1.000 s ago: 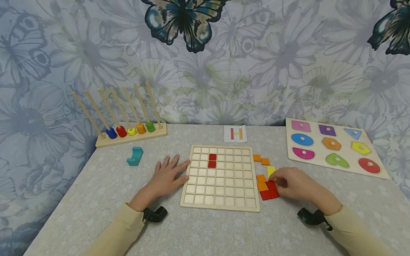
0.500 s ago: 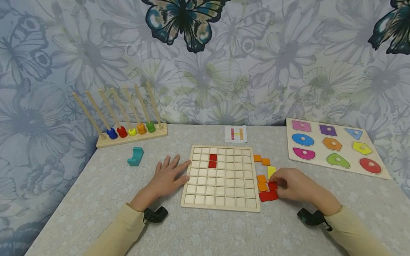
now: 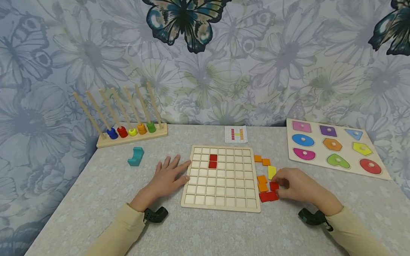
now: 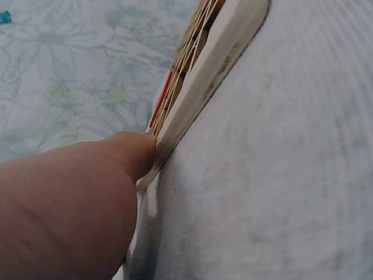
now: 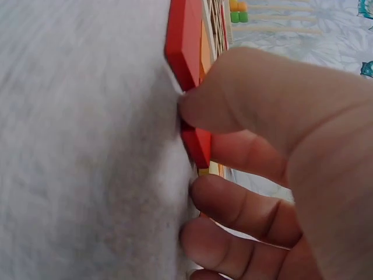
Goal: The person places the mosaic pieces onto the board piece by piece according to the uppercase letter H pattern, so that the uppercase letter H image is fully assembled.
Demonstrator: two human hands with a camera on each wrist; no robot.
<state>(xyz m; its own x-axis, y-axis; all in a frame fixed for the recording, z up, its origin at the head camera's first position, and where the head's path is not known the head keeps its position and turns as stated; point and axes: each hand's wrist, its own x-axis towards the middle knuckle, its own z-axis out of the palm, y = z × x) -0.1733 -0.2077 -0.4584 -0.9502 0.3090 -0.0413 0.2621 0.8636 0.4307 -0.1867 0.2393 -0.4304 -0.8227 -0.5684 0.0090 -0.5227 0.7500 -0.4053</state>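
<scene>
Pinching a red tile (image 3: pixel 274 186) with the right hand (image 3: pixel 296 185), right of the wooden grid board (image 3: pixel 230 182), near orange tiles (image 3: pixel 263 187) and a yellow tile (image 3: pixel 272 172). Left hand (image 3: pixel 167 178) lies fingers spread on the bench (image 3: pixel 218 237), touching board's left edge. Two red squares (image 3: pixel 212 165) sit in grid cells.

head: above, forward-down, farthest | both wrists: low, close, facing forward | head+left wrist share: grid board (image 3: pixel 220 181)
</scene>
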